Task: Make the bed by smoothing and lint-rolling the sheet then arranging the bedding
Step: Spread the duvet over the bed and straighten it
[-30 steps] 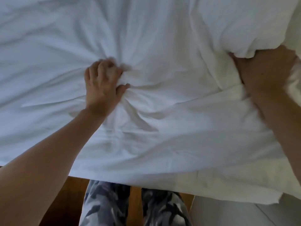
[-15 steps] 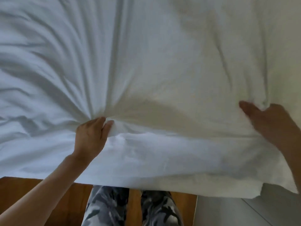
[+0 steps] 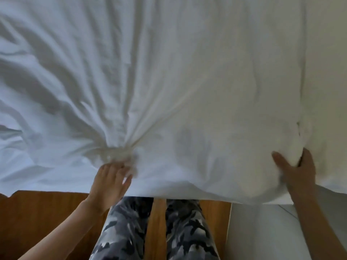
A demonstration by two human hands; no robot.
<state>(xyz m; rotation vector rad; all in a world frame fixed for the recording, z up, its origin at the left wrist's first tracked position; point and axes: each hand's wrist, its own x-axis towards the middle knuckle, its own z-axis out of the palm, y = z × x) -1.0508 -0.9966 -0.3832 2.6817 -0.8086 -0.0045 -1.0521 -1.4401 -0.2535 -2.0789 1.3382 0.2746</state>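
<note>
place: bedroom, probably a home | white bedding (image 3: pixel 169 72) | wooden floor (image 3: pixel 47 212)

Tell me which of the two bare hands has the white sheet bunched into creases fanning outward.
The left hand: the crumpled white sheet gathers at its fingertips. The right hand grips a smooth, padded bulge.

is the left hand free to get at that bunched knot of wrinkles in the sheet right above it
Probably yes. The left hand sits at the near edge with its fingertips already at the gathered wrinkles in the white sheet; nothing lies between them. The right hand is busy gripping the corner.
</note>
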